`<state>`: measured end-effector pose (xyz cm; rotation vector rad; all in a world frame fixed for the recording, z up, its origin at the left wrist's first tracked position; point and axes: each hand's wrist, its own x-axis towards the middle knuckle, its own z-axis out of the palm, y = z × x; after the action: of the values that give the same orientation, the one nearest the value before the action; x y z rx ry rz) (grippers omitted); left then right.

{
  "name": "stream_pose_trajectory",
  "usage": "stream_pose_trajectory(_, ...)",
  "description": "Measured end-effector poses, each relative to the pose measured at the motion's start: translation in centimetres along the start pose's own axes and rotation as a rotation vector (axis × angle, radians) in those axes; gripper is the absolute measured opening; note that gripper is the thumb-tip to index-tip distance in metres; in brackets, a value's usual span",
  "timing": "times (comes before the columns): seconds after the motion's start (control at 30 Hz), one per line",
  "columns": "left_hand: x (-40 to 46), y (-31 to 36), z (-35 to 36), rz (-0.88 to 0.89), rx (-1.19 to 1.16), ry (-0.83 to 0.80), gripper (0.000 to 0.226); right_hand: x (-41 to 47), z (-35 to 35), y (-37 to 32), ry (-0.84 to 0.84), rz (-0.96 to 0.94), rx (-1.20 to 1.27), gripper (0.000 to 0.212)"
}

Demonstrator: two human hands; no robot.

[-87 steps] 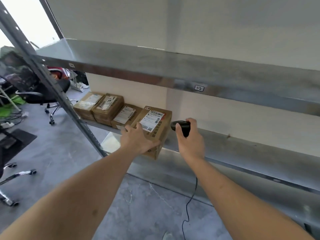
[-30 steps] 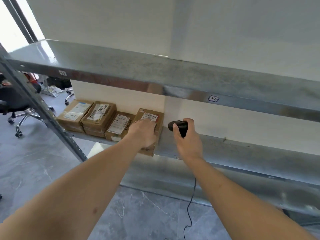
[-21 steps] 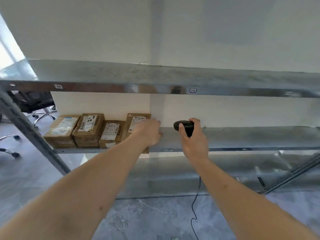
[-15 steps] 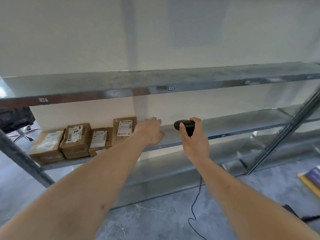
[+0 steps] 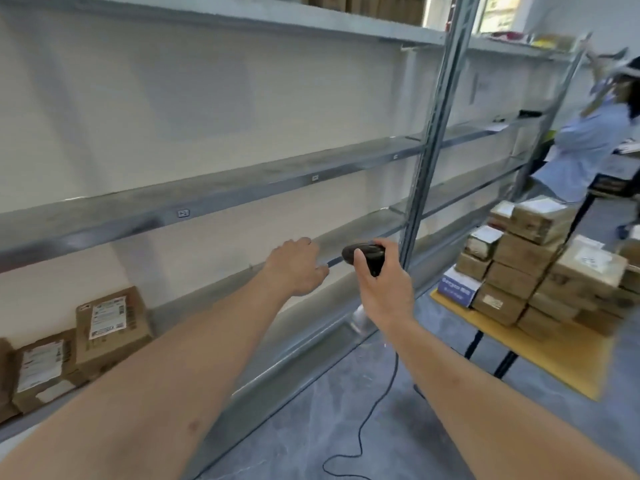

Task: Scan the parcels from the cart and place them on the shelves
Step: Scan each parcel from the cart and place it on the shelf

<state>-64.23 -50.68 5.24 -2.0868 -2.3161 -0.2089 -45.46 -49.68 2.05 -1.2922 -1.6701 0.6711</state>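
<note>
Black scanner (image 5: 364,255) gripped by right hand (image 5: 382,289) | left hand (image 5: 294,266) loose, holding nothing

Far off to the upper right of my right hand (image 5: 384,289) I see a person in a pale blue shirt (image 5: 585,150), blurred, standing at the end of the aisle. Higher than that, above the same hand, a bright window (image 5: 498,12) glares. Past my left hand (image 5: 294,268), and spreading away to its left, there is a plain pale wall (image 5: 207,98). Under both hands lies a grey, mottled floor (image 5: 311,427), running on to the right beneath that person.
</note>
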Motion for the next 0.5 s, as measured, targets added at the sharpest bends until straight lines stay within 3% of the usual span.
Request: stream_pose_trajectory(0.5,7.3,31.5,3.1,0.392,-0.096,0.003,0.056,2.2,-25.3,13.1,0.270,0.108,-0.066,0.035)
